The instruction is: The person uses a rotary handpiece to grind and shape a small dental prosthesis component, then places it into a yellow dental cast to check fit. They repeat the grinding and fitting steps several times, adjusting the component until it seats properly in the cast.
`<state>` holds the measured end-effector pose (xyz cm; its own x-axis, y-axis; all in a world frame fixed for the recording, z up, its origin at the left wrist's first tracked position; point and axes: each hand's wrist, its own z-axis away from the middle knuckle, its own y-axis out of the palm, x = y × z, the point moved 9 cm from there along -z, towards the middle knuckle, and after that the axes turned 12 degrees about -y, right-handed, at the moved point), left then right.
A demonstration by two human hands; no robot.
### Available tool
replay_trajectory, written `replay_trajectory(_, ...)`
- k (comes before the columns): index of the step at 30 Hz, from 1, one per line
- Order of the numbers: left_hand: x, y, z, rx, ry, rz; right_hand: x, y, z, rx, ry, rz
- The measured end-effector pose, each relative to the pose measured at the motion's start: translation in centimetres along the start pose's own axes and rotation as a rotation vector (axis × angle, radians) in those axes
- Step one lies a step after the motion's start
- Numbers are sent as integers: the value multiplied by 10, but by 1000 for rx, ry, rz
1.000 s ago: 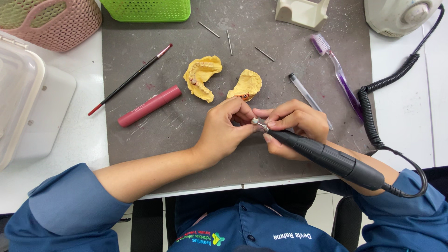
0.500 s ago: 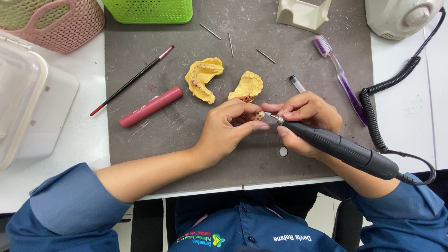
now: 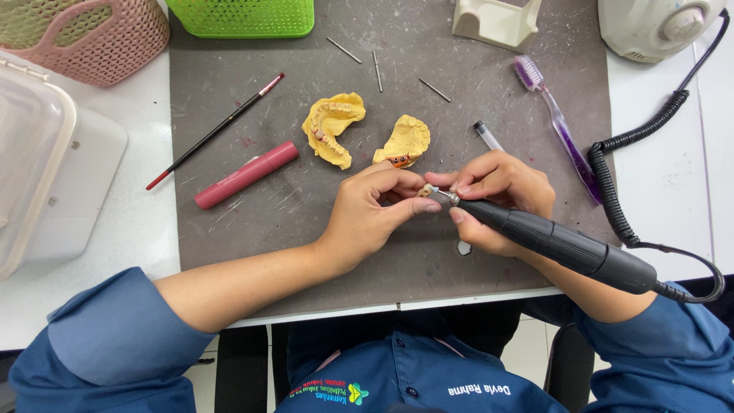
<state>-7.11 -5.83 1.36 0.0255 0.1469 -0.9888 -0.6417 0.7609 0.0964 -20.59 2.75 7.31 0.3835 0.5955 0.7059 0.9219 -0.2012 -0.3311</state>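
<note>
My left hand (image 3: 376,210) pinches a tiny tooth-coloured dental piece (image 3: 425,190) between thumb and fingertips over the grey mat (image 3: 245,222). My right hand (image 3: 497,200) grips a black rotary handpiece (image 3: 562,245) like a pen, and its thin metal bur touches the small piece. A coiled black cable (image 3: 612,183) runs from the handpiece back to a white motor unit (image 3: 657,27). Just beyond my hands lie two yellow plaster jaw models (image 3: 332,126) (image 3: 405,141).
On the mat lie a pink tube (image 3: 245,174), a thin red-tipped brush (image 3: 215,131), several loose metal burs (image 3: 377,70), a purple toothbrush (image 3: 554,122) and a clear pen (image 3: 487,136). A pink basket (image 3: 84,34), green basket (image 3: 241,17), white holder (image 3: 495,21) and white plastic box (image 3: 46,168) surround it.
Both hands stay together on the small piece; they shifted slightly right and away from me, and the handpiece angle changed a little.
</note>
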Motion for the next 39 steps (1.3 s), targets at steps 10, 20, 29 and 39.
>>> replay_trajectory(10,2,-1,-1,-8,-21,-11,1,1,0,14,-51,8)
replay_trajectory(20,1,-1,-1,-9,-15,-25,1,2,0,17,-43,5)
replay_trajectory(29,5,-3,-2,-21,-18,-3,0,4,0,24,-12,-10)
replay_trajectory(39,6,-2,-2,-27,-27,-5,2,3,-2,33,-35,18)
